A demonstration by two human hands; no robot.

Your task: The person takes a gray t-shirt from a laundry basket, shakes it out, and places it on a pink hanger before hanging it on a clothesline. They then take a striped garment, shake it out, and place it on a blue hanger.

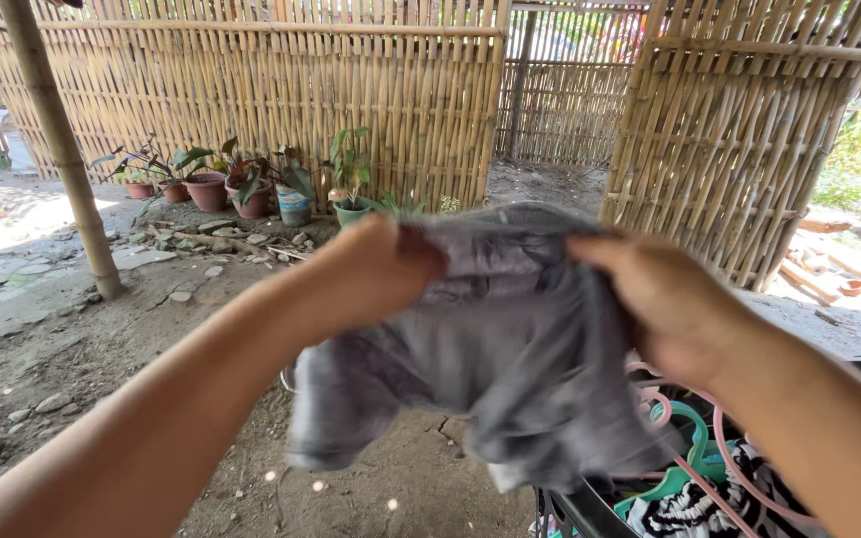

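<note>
Grey garment hangs in the air above the dark basket of hangers, left hand and right hand each closing a grip on its top edge, spreading it.

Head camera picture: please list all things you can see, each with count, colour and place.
garment: one, grey, held up in the centre, blurred
hangers: several, pink and teal, in the basket, lower right
basket: one, dark, bottom right
striped cloth: one, black and white, inside the basket
potted plants: several, mostly reddish pots, by the fence
bamboo fence: tan, across the background
bamboo pole: one, tan, left
ground: brown dirt with stones
left hand: grips the garment's top
right hand: grips the garment's top
</note>
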